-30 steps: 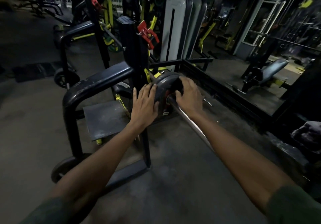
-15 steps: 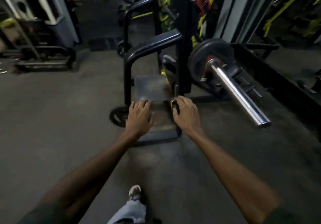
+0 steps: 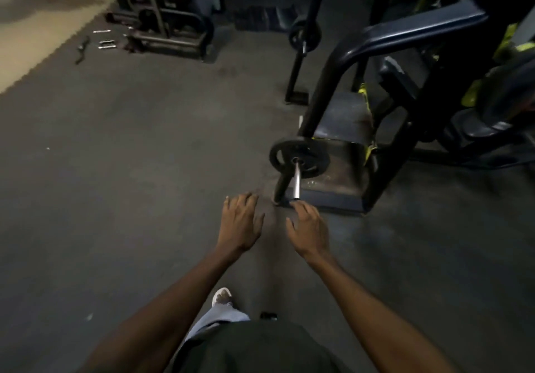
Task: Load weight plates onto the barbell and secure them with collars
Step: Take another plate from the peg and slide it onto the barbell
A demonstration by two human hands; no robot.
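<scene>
A black weight plate (image 3: pixel 299 157) sits on a short chrome peg (image 3: pixel 296 183) low on the dark rack frame (image 3: pixel 405 34), just above the floor. My left hand (image 3: pixel 240 223) hovers over the rubber floor with fingers spread, holding nothing. My right hand (image 3: pixel 309 228) is also empty with fingers apart, its fingertips just below the peg's end. The loaded barbell is out of view. Another small plate (image 3: pixel 304 35) hangs on a post further back.
A step platform (image 3: pixel 341 129) lies inside the rack frame at right. A dark machine base (image 3: pixel 173 34) stands at the upper left with small chrome handles (image 3: pixel 105 44) on the floor beside it. My shoe (image 3: pixel 221 296) shows below my hands on the grey rubber floor.
Both hands have left the plate on the barbell and dropped low. My view has swung down and left; the barbell is out of sight and a low plate on its peg has come into view.
</scene>
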